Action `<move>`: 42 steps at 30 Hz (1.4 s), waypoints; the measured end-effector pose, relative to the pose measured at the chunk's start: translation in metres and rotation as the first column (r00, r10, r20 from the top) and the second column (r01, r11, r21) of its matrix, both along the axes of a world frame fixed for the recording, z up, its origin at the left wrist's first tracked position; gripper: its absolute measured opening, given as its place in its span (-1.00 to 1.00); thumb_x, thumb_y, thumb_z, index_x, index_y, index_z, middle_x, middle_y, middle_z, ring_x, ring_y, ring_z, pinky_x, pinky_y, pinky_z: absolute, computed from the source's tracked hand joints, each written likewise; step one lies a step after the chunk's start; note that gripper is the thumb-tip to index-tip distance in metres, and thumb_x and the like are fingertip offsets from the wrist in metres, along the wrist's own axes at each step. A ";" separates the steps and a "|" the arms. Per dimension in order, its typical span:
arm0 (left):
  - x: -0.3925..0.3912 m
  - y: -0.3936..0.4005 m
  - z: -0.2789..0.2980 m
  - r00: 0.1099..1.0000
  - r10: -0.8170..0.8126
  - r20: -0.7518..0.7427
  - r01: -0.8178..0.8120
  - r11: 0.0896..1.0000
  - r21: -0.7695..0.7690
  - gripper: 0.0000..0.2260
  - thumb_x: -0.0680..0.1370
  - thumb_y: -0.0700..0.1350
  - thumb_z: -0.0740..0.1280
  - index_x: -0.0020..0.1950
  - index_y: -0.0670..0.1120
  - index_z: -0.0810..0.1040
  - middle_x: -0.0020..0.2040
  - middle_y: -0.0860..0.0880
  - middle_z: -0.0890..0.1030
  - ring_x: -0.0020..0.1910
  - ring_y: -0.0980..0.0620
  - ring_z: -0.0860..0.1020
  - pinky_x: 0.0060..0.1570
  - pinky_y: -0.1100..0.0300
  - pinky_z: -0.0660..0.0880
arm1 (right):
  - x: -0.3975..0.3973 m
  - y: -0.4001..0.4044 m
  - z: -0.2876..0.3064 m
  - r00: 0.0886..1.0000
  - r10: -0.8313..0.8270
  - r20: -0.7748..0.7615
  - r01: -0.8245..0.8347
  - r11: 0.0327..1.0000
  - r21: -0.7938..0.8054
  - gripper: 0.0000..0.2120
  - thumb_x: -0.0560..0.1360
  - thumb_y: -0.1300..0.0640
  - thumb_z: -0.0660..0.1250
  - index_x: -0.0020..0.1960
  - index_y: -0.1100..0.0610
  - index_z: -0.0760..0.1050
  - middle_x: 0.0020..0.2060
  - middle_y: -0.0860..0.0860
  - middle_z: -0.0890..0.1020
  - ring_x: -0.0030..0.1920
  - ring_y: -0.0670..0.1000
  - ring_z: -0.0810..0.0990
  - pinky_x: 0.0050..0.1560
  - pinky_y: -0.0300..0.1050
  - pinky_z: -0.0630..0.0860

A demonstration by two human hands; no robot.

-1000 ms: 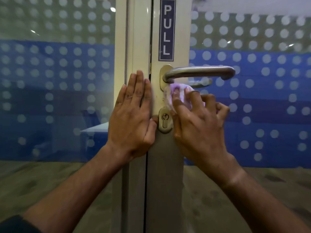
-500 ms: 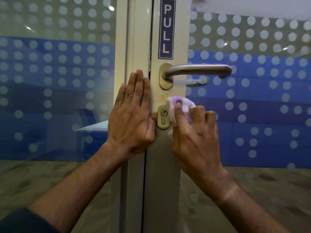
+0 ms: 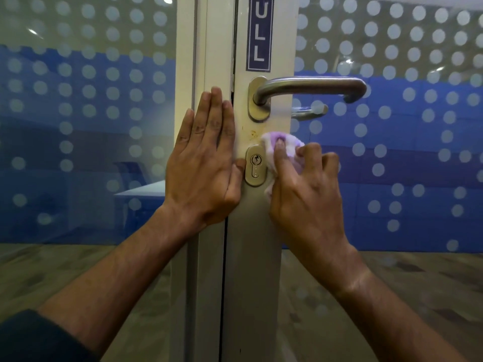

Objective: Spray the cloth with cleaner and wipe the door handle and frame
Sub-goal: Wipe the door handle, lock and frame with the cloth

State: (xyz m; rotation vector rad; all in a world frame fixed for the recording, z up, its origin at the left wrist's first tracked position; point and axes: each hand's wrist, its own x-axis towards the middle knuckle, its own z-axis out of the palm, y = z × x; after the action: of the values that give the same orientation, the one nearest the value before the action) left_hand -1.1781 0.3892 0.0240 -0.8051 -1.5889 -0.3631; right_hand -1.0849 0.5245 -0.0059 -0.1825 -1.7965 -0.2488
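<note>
Head view looks straight at a cream door frame [image 3: 258, 257] between dotted glass panels. Left hand [image 3: 203, 168] lies flat, fingers straight and together, pressed on the frame just left of the keyhole plate [image 3: 254, 165], thumb tip touching its edge. Right hand [image 3: 305, 194] curls around a pale purple cloth [image 3: 290, 145], forefinger pushing it against the frame just right of the keyhole plate, below the metal door handle [image 3: 308, 86]. A blue sign [image 3: 259, 35] sits above the handle.
</note>
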 end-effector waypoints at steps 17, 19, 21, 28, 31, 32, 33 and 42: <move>0.000 0.000 -0.001 1.000 -0.001 0.009 0.001 1.000 0.004 -0.28 0.54 0.06 0.07 0.59 -0.25 -0.09 0.60 -0.26 -0.08 0.60 -0.15 -0.12 0.57 -0.06 -0.12 | -0.002 -0.013 -0.027 0.999 -0.040 -0.009 0.039 0.998 -0.047 -0.44 0.38 0.26 0.44 0.35 0.30 0.42 -0.04 0.23 0.50 -0.12 0.17 0.47 -0.41 -0.03 0.52; 0.000 0.000 -0.001 1.000 -0.002 0.001 0.002 1.000 0.006 -0.27 0.54 0.05 0.10 0.58 -0.25 -0.09 0.60 -0.27 -0.08 0.60 -0.16 -0.12 0.57 -0.06 -0.11 | 0.001 -0.015 -0.035 0.998 -0.044 0.033 0.044 0.999 0.006 -0.45 0.37 0.26 0.45 0.33 0.31 0.44 -0.03 0.21 0.53 -0.11 0.15 0.50 -0.38 -0.06 0.53; 0.000 0.000 -0.001 1.000 0.006 0.002 -0.006 1.000 0.003 -0.27 0.53 0.04 0.11 0.59 -0.25 -0.09 0.60 -0.27 -0.08 0.60 -0.15 -0.12 0.57 -0.06 -0.11 | 0.010 -0.016 -0.047 0.990 -0.014 0.139 0.005 0.998 0.065 -0.48 0.32 0.27 0.49 0.26 0.30 0.51 -0.03 0.18 0.56 -0.12 0.13 0.52 -0.33 -0.08 0.53; 0.001 0.000 -0.001 1.000 0.023 0.014 -0.023 1.000 0.005 -0.28 0.54 0.07 0.06 0.59 -0.23 -0.10 0.61 -0.23 -0.11 0.60 -0.12 -0.15 0.57 -0.02 -0.15 | 0.083 0.033 -0.016 0.800 0.583 -0.145 -0.591 0.721 -0.361 -0.84 0.51 0.01 0.27 0.05 -0.06 0.57 -0.15 -0.07 0.50 -0.22 -0.06 0.56 -0.30 -0.17 0.54; 0.001 0.001 -0.002 1.000 0.023 0.008 -0.023 1.000 0.010 -0.28 0.54 0.05 0.07 0.59 -0.23 -0.10 0.61 -0.23 -0.09 0.60 -0.13 -0.14 0.57 -0.03 -0.14 | 0.095 0.036 -0.002 0.715 0.642 -0.275 -0.694 0.606 -0.390 -0.80 0.44 -0.17 0.25 -0.04 -0.15 0.58 -0.19 -0.07 0.61 -0.24 -0.04 0.63 -0.31 -0.09 0.57; 0.001 0.001 -0.002 1.000 0.024 0.010 -0.024 1.000 0.010 -0.29 0.54 0.05 0.08 0.59 -0.22 -0.10 0.61 -0.23 -0.09 0.60 -0.13 -0.14 0.57 -0.03 -0.14 | 0.095 0.036 0.001 0.707 0.641 -0.299 -0.704 0.597 -0.385 -0.83 0.46 -0.14 0.27 -0.05 -0.13 0.58 -0.21 -0.06 0.63 -0.24 -0.02 0.64 -0.30 -0.03 0.58; 0.001 0.001 -0.002 1.000 0.026 0.013 -0.026 1.000 0.010 -0.29 0.54 0.05 0.08 0.59 -0.22 -0.10 0.61 -0.23 -0.09 0.60 -0.13 -0.14 0.57 -0.03 -0.15 | 0.094 0.035 0.003 0.708 0.631 -0.317 -0.704 0.596 -0.385 -0.87 0.51 -0.06 0.29 -0.03 -0.09 0.59 -0.21 -0.05 0.64 -0.24 -0.02 0.64 -0.29 0.01 0.60; 0.001 -0.001 -0.002 0.999 0.040 0.014 -0.040 0.999 0.010 -0.29 0.55 0.05 0.08 0.59 -0.22 -0.10 0.61 -0.23 -0.10 0.60 -0.12 -0.14 0.57 -0.02 -0.16 | 0.078 0.030 -0.008 0.809 0.564 -0.165 -0.587 0.760 -0.278 -0.75 0.57 0.15 0.16 0.18 0.00 0.51 -0.04 0.03 0.55 -0.08 -0.05 0.55 -0.14 -0.08 0.58</move>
State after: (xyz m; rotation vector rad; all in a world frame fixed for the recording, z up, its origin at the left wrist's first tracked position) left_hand -1.1773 0.3887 0.0222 -0.7631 -1.6122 -0.3479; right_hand -1.0066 0.5547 -0.0143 0.1444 -1.7225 0.4926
